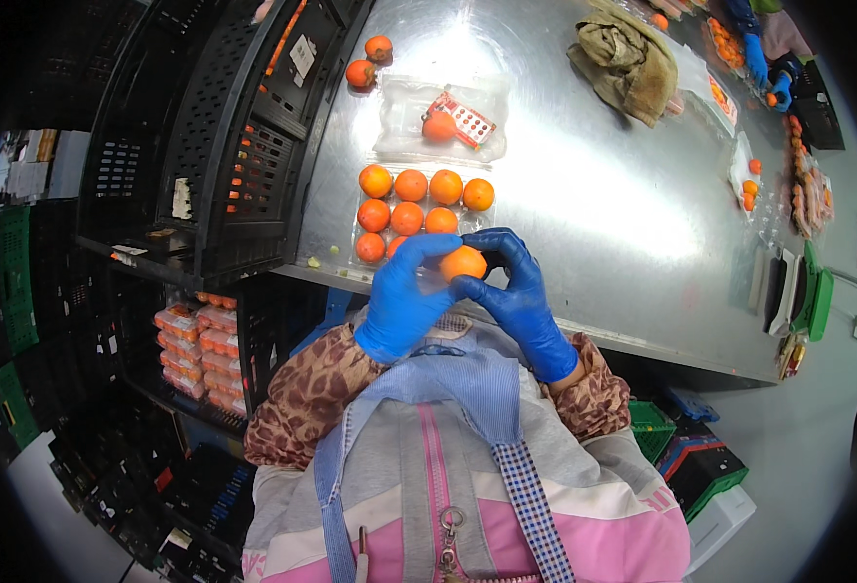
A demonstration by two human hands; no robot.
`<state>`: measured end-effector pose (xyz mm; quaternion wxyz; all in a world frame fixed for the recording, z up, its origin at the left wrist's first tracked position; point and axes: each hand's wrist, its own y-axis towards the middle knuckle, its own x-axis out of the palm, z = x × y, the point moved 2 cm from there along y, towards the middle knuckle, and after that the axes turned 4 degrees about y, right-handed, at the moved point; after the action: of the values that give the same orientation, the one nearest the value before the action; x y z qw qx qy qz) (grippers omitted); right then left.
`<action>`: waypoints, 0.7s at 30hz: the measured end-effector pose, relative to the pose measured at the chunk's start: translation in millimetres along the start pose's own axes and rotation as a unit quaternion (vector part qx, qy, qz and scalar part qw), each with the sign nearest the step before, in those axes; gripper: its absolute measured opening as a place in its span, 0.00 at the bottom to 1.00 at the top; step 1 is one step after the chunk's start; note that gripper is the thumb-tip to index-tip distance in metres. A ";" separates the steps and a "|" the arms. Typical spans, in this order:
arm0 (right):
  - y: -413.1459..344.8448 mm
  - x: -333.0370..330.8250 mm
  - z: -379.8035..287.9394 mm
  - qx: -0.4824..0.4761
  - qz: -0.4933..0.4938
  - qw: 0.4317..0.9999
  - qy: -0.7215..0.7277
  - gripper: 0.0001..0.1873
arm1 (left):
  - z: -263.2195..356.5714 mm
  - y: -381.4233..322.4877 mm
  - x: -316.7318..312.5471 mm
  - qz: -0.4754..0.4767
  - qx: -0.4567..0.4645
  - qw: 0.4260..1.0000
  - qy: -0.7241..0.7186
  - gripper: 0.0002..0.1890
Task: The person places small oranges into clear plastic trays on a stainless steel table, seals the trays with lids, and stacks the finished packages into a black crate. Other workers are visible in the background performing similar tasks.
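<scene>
Both of my hands wear blue gloves and meet around one orange persimmon at the near edge of the steel table. My right hand has its thumb and fingers on the fruit. From the other side, my left hand curves its fingertips and thumb against it. Just beyond my hands, a clear plastic tray holds rows of persimmons; my left hand hides part of the nearest row. The tray's clear lid lies flipped back, with a printed label and an orange round shape on it.
Two loose persimmons sit at the far left of the table. Black crates stand along its left side; filled packs are stacked below. A crumpled cloth lies farther back. A co-worker's gloved hands handle fruit at far right.
</scene>
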<state>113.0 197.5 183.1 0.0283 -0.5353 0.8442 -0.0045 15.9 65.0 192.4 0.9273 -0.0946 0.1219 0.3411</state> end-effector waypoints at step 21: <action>3.1 -10.4 5.2 -0.075 0.024 0.993 -0.093 0.25 | -7.0 9.0 -5.3 0.040 0.026 0.998 0.029 0.34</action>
<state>114.9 208.3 178.3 0.0663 -0.5136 0.8484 0.1094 5.0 66.7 186.4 0.9111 -0.0757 0.1615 0.3715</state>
